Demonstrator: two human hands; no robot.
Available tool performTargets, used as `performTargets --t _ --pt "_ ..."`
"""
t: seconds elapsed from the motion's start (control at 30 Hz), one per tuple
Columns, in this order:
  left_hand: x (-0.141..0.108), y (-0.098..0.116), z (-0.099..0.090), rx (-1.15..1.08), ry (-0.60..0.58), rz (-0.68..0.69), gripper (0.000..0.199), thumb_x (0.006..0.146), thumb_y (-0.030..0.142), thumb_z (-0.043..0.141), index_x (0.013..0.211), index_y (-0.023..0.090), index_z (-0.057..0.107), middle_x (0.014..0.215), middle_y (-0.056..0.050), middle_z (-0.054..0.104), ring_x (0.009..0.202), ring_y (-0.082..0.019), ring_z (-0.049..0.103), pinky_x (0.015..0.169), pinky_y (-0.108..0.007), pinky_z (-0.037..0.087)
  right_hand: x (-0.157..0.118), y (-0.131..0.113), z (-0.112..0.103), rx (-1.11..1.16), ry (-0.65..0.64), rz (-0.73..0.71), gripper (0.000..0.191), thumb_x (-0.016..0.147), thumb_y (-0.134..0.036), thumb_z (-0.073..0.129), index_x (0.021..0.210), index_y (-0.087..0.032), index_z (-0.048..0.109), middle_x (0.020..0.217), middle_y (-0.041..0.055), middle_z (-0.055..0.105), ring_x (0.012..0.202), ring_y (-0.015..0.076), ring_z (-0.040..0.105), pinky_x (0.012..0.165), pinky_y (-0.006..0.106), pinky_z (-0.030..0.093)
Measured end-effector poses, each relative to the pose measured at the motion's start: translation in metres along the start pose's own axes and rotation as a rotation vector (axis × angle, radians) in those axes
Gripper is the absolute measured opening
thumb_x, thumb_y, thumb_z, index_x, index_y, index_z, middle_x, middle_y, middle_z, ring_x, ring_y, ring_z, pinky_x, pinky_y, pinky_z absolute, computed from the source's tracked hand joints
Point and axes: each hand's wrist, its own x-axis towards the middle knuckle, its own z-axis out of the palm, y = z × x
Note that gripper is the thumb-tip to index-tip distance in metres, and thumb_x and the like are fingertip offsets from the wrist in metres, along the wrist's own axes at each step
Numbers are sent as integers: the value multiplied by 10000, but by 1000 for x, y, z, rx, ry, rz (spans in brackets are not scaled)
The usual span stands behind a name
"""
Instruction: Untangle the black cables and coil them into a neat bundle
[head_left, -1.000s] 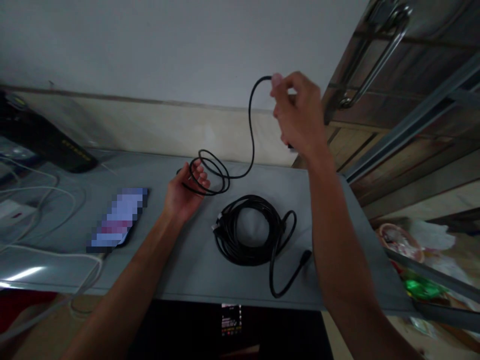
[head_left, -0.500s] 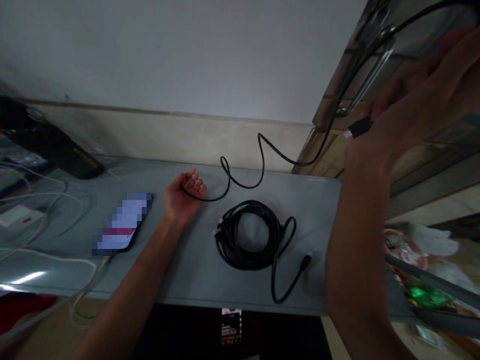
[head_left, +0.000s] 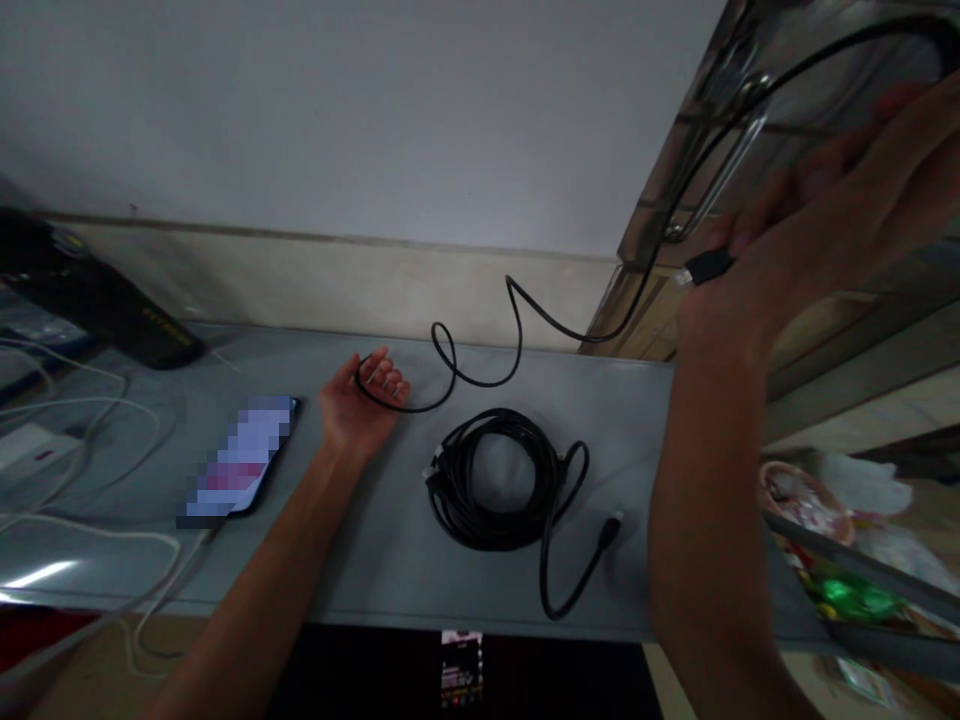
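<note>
My left hand [head_left: 364,405] rests palm up over the grey table, its fingers loosely curled round a thin black cable [head_left: 484,384]. From there the cable loops across the tabletop and rises to the upper right. High on the right, my right hand [head_left: 832,210] is closed on the cable, its fingertips partly hidden and in shadow. A black plug with a metal tip [head_left: 705,268] sticks out below that hand, beside the wrist. Between my arms lies a coiled black cable [head_left: 457,500], one plug end [head_left: 611,530] stretched out to its right.
On the left are a phone [head_left: 244,460] with a blurred screen, white cords [head_left: 97,530], a white box [head_left: 34,450] and a tilted black bottle [head_left: 112,300]. A wall [head_left: 375,130] stands behind the table [head_left: 390,570]. At right are a metal door handle [head_left: 724,160] and a basket [head_left: 806,500].
The view has shifted slightly, so most things sit a little lower and further left. My left fingers look slightly more spread; the right hand still grips the cable.
</note>
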Motion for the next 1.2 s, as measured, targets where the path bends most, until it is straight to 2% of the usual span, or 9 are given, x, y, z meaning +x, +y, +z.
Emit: performTargets --t 0.13,0.3,0.4,0.53,0.7,0.8,0.97,1.07,1.2 --pt "0 0 0 12 -8 8 314 1158 316 513 1092 167 780 814 -46 760 692 -157 708 690 -275 604 -3 -1 2 -3 32 -74 688 1103 -725 374 709 -202 583 914 -35 790 671 57 779 465 189 265" --pt "1 -1 1 34 -11 3 366 1172 303 454 1120 157 785 844 -54 780 721 -167 734 694 -291 630 -13 -2 17 149 131 -316 374 1199 -309 325 861 -279 482 703 -113 451 460 33 459 456 203 308" --pt "1 -2 3 67 11 -6 393 1190 325 433 1151 162 788 903 -69 820 766 -179 774 706 -302 647 -20 1 32 174 36 -392 326 1210 -251 329 913 -305 453 700 -114 365 452 83 354 409 235 297" --pt "0 -3 6 85 16 -36 420 1200 342 415 1191 148 787 961 -102 839 819 -209 810 732 -330 673 -33 7 46 33 -246 -412 308 1231 -274 453 925 -306 437 759 -74 468 501 113 427 436 269 349" --pt "1 -4 7 75 16 -69 437 1212 361 403 1193 152 787 957 -95 844 814 -214 799 723 -330 671 -67 15 59 -417 -929 -353 250 1223 -429 527 1046 -285 628 983 18 731 883 196 700 807 329 595" --pt "2 -4 6 72 -24 -84 459 1221 372 382 1227 137 776 921 -83 825 773 -197 771 689 -311 643 -94 30 72 -537 -1257 -371 218 1212 -329 560 1087 -232 711 1044 59 800 1008 210 730 922 323 547" --pt "3 -4 7 98 -26 -81 485 1238 388 372 1251 115 772 924 -74 827 785 -186 778 743 -309 652 -140 60 94 -559 -1673 -391 167 1159 -199 627 1069 -178 765 1128 104 841 1013 205 747 874 296 495" --pt "2 -5 8 83 -21 -88 438 1238 367 421 1318 88 750 913 -58 814 784 -171 780 759 -284 655 -167 75 103 -583 -1834 -424 122 1127 -188 688 1107 -135 796 1181 149 843 1071 229 763 917 309 515" --pt "0 -6 11 44 -40 -38 249 1211 234 544 1331 123 732 824 16 753 705 -111 728 722 -219 626 -188 90 107 -648 -1825 -410 229 1153 -181 614 1253 -93 800 1294 202 825 1100 252 773 923 340 548"
